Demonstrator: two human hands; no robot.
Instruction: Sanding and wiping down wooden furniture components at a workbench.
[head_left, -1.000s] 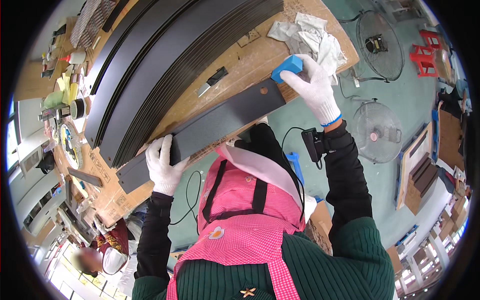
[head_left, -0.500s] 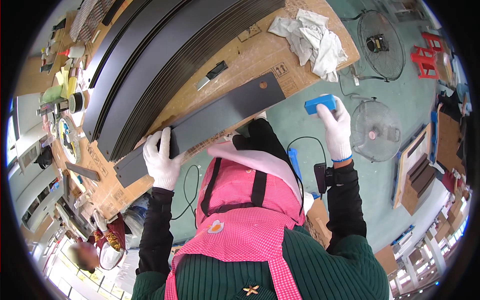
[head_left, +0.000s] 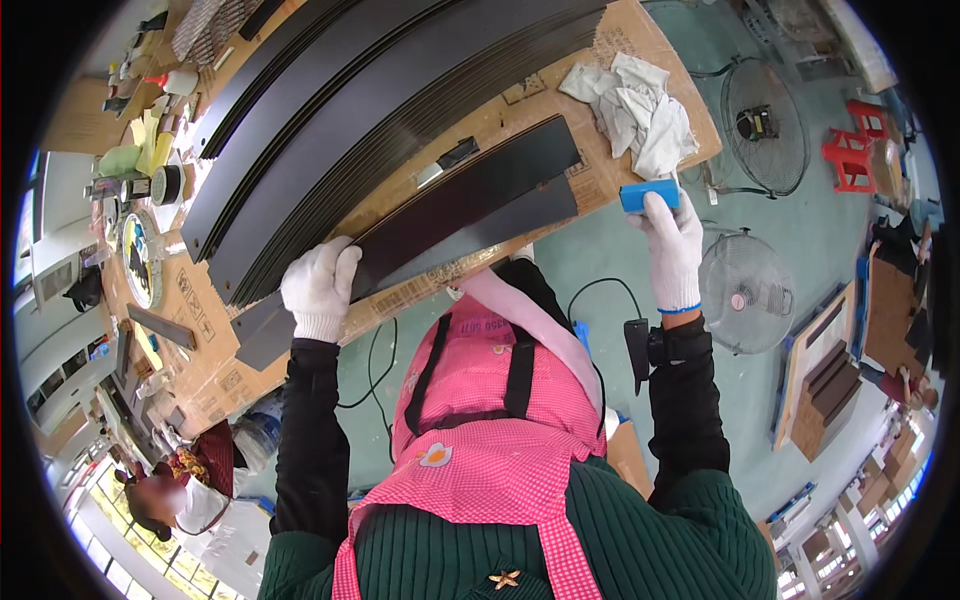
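Observation:
My left hand [head_left: 320, 287], in a white knitted glove, is closed on the edge of a long dark panel [head_left: 470, 190]. This panel looks tilted, and a grey panel [head_left: 510, 218] shows beneath it along the table's near edge. My gloved right hand [head_left: 668, 235] grips a small blue block [head_left: 650, 195] beyond the panels' right end. Behind the panels lies a short black-handled blade tool [head_left: 448, 162]. A large stack of dark panels [head_left: 350, 150] fills the back left of the table.
Crumpled white cloth [head_left: 638, 112] lies on the cardboard-covered table [head_left: 225, 375] at its right corner. Floor fans [head_left: 748, 290] and red stools [head_left: 850, 145] stand to the right. Bottles, tape and tools crowd the far left. Another person [head_left: 195, 480] is at lower left.
My left hand has gone from spread fingers on the panel to a closed grip. The dark panel now appears tilted, exposing a grey one below. My right hand moved slightly, still with the blue block.

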